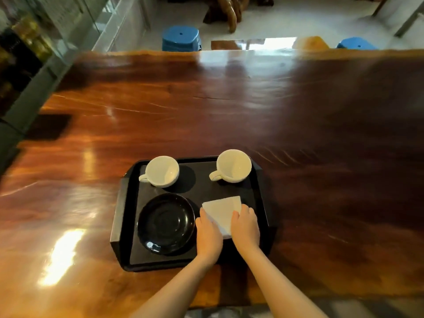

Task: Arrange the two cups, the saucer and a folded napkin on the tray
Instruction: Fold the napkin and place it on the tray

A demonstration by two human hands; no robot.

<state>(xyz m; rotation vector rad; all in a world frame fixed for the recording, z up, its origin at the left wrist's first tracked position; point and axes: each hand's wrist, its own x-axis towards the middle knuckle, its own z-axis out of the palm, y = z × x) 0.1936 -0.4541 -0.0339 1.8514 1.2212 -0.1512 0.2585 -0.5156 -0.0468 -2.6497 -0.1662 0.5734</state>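
Note:
A black rectangular tray [125, 203] lies on the wooden table near me. Two white cups stand upright along its far side, one at the left [162, 171] and one at the right [232, 165], handles pointing left. A black saucer [165, 223] fills the tray's near left. A folded white napkin [223, 210] lies flat at the near right. My left hand [208, 235] rests on the napkin's left edge and my right hand [245, 227] on its right edge, fingers curled down over it. The napkin's near corners are hidden under my hands.
The glossy wooden table [206, 106] stretches far beyond the tray on all sides. Two blue stools [181, 39] [356, 43] stand past its far edge. A dark shelf unit [18, 65] lines the left side.

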